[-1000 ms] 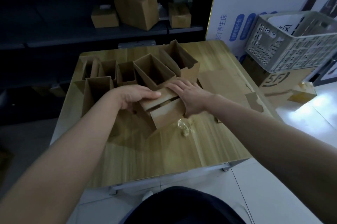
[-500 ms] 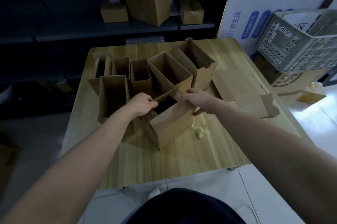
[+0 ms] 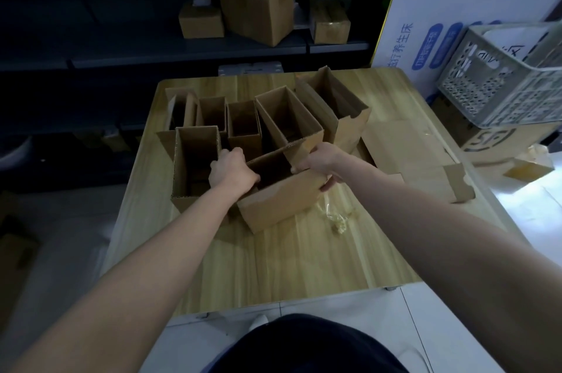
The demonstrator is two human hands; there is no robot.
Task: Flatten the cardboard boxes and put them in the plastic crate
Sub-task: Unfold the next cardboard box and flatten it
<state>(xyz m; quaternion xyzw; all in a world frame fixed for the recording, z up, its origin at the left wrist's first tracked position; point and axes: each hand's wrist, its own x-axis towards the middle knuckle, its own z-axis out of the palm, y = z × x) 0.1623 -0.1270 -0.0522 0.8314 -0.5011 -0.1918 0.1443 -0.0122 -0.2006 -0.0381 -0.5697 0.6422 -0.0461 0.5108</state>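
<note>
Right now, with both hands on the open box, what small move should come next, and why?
Probably press the box at opposite corners so it collapses flat on the table. The left hand grips its left rim and the right hand grips its right rim. Its top is open and it stands hollow, so it looks not yet ready for the crate.

Open brown box (image 3: 279, 199) upright; crate (image 3: 501, 80) right.

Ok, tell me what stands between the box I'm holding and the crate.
Nothing upright. The left hand and right hand grip the open brown cardboard box; toward the pale lattice plastic crate, only flattened brown cardboard sheets lie flat on the wooden table.
</note>
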